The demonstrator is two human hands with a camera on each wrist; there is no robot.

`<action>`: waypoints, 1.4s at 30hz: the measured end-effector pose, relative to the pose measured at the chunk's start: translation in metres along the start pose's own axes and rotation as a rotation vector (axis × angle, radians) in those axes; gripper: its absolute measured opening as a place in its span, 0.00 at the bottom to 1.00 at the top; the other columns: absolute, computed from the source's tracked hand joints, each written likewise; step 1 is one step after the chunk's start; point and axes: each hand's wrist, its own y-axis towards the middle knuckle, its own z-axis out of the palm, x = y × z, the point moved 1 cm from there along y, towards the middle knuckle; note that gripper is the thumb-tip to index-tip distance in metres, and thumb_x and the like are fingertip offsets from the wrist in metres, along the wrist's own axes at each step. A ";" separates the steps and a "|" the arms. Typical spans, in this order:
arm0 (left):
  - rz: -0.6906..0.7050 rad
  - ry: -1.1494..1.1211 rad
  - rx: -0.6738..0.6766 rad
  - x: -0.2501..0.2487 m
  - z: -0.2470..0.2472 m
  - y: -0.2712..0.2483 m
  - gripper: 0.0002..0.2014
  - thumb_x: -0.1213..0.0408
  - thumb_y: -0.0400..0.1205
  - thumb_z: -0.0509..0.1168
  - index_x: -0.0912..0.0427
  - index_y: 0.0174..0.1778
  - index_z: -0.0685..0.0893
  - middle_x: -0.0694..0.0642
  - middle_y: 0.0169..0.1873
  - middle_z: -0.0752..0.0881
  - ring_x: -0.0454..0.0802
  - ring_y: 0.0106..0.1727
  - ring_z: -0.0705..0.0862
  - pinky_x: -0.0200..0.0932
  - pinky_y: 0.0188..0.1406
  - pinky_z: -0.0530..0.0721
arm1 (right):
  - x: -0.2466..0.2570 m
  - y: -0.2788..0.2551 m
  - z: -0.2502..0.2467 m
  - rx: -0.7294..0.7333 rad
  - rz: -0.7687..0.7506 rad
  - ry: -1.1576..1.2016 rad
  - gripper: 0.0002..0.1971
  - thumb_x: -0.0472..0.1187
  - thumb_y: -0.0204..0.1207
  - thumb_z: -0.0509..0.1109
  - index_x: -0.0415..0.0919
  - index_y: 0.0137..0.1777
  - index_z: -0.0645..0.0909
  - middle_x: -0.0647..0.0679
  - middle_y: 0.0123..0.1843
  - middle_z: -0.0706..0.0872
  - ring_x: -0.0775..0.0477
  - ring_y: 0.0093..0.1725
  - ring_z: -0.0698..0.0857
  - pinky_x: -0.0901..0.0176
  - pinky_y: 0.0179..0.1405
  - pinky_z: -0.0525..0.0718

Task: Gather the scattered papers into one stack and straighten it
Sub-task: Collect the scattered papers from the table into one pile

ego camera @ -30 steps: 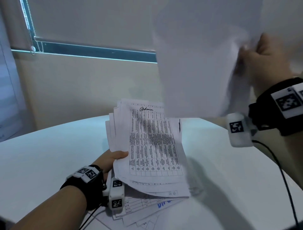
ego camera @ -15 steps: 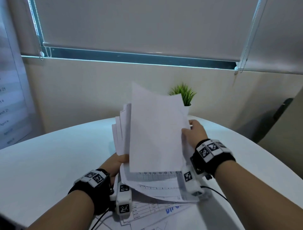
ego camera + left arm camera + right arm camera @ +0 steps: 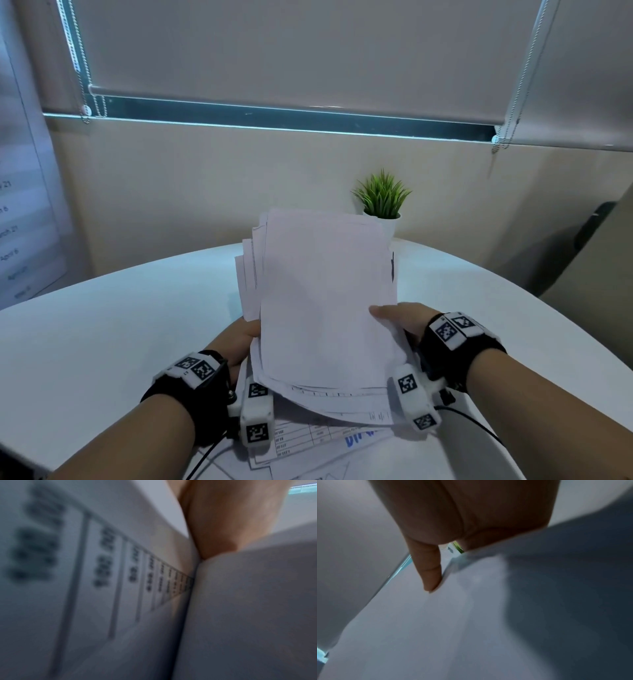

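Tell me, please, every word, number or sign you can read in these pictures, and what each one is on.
"April 6" and, less clearly, "March 21": on the wall chart at far left; its other lines are blurred.
Blue lettering on a loose sheet under the held stack: cut off, unreadable.
Table figures on the printed sheet in the left wrist view: too blurred.
Square coded markers on the wrist bands: patterns, no text.

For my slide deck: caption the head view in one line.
Both hands, left hand and right hand, hold a fanned paper stack above loose printed sheets on a white table.
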 end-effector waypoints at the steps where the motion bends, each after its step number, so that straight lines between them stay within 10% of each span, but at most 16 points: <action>1: 0.001 0.011 -0.010 -0.001 -0.001 0.000 0.21 0.66 0.71 0.70 0.68 0.61 0.87 0.75 0.60 0.86 0.77 0.64 0.82 0.76 0.71 0.72 | -0.006 -0.001 -0.002 0.016 0.023 0.026 0.26 0.60 0.68 0.76 0.35 0.31 0.80 0.42 0.19 0.77 0.44 0.24 0.77 0.57 0.34 0.75; 3: 0.013 0.047 -0.012 -0.003 0.000 0.000 0.19 0.64 0.71 0.70 0.65 0.58 0.89 0.72 0.59 0.87 0.75 0.64 0.83 0.75 0.70 0.74 | -0.017 -0.002 -0.002 0.082 0.047 0.136 0.29 0.63 0.57 0.82 0.36 0.26 0.78 0.39 0.22 0.80 0.41 0.25 0.79 0.57 0.36 0.78; 6: 0.043 0.122 -0.031 -0.010 0.006 -0.003 0.13 0.62 0.72 0.69 0.60 0.51 0.88 0.63 0.50 0.92 0.64 0.54 0.90 0.62 0.61 0.85 | -0.030 -0.003 -0.002 0.165 0.034 0.291 0.39 0.61 0.42 0.88 0.39 0.52 0.88 0.37 0.52 0.90 0.33 0.52 0.89 0.36 0.63 0.81; 10: 0.041 0.153 0.000 -0.020 0.015 -0.006 0.02 0.69 0.80 0.67 0.61 0.45 0.84 0.53 0.30 0.91 0.48 0.30 0.90 0.39 0.27 0.87 | -0.046 0.012 -0.005 0.140 -0.023 0.285 0.53 0.61 0.40 0.89 0.33 0.66 0.80 0.41 0.50 0.84 0.38 0.48 0.84 0.23 0.67 0.73; 12: 0.050 0.228 0.023 -0.027 0.019 -0.008 0.13 0.60 0.70 0.70 0.59 0.48 0.86 0.55 0.37 0.93 0.52 0.39 0.91 0.47 0.43 0.90 | -0.050 0.016 -0.008 0.135 -0.080 0.306 0.56 0.58 0.42 0.89 0.26 0.67 0.74 0.40 0.50 0.80 0.36 0.45 0.78 0.23 0.66 0.70; 14: 0.036 0.296 0.024 -0.030 0.019 -0.002 0.22 0.53 0.66 0.73 0.57 0.54 0.88 0.58 0.49 0.93 0.61 0.54 0.90 0.63 0.64 0.83 | -0.038 -0.019 -0.005 0.136 -0.114 0.401 0.37 0.45 0.54 0.86 0.25 0.60 0.82 0.34 0.50 0.87 0.29 0.45 0.84 0.29 0.65 0.77; 18: -0.059 0.181 -0.091 -0.033 0.023 0.007 0.24 0.39 0.80 0.65 0.56 0.58 0.87 0.58 0.56 0.90 0.61 0.57 0.88 0.57 0.64 0.82 | -0.045 -0.033 -0.009 0.130 -0.243 0.642 0.10 0.30 0.73 0.72 0.32 0.54 0.86 0.34 0.44 0.91 0.37 0.39 0.91 0.40 0.57 0.84; 22: -0.058 0.567 -0.080 -0.031 0.017 0.009 0.21 0.45 0.87 0.58 0.56 0.61 0.85 0.60 0.50 0.87 0.53 0.44 0.82 0.44 0.43 0.81 | -0.059 -0.028 -0.032 0.014 -0.249 0.755 0.10 0.28 0.75 0.68 0.34 0.54 0.84 0.37 0.41 0.92 0.39 0.37 0.91 0.39 0.51 0.88; 24: -0.010 1.005 -0.065 -0.031 0.009 0.005 0.17 0.54 0.87 0.62 0.54 0.70 0.82 0.59 0.62 0.86 0.51 0.52 0.83 0.43 0.52 0.81 | -0.066 -0.032 -0.048 -0.021 -0.237 0.800 0.09 0.29 0.76 0.67 0.35 0.54 0.84 0.39 0.38 0.92 0.41 0.34 0.91 0.42 0.40 0.89; 28: -0.125 1.392 0.035 -0.032 0.005 -0.004 0.29 0.40 0.79 0.68 0.43 0.76 0.76 0.50 0.78 0.73 0.51 0.75 0.74 0.52 0.77 0.71 | -0.088 -0.036 -0.078 -0.110 -0.148 0.818 0.10 0.36 0.77 0.69 0.32 0.56 0.83 0.38 0.38 0.92 0.40 0.33 0.91 0.44 0.35 0.90; 32: -0.198 1.546 0.082 -0.036 0.014 -0.009 0.35 0.42 0.75 0.73 0.41 0.79 0.71 0.51 0.81 0.65 0.54 0.78 0.71 0.52 0.76 0.72 | -0.120 -0.030 -0.101 -0.142 0.023 0.697 0.35 0.50 0.53 0.84 0.28 0.58 0.85 0.26 0.58 0.86 0.24 0.54 0.86 0.25 0.63 0.77; 36: -0.220 1.662 0.092 -0.044 0.018 -0.007 0.37 0.46 0.76 0.74 0.41 0.80 0.67 0.52 0.82 0.64 0.54 0.78 0.71 0.52 0.75 0.73 | -0.145 -0.026 -0.109 -0.148 0.096 0.597 0.46 0.55 0.35 0.89 0.31 0.55 0.86 0.30 0.50 0.88 0.24 0.46 0.87 0.31 0.51 0.85; 42: -0.382 1.712 0.009 -0.051 0.005 -0.008 0.55 0.38 0.69 0.76 0.45 0.86 0.50 0.59 0.84 0.59 0.60 0.79 0.70 0.56 0.75 0.73 | -0.128 -0.045 -0.093 -0.111 0.051 0.595 0.22 0.42 0.73 0.72 0.25 0.60 0.82 0.29 0.37 0.89 0.35 0.37 0.89 0.44 0.48 0.88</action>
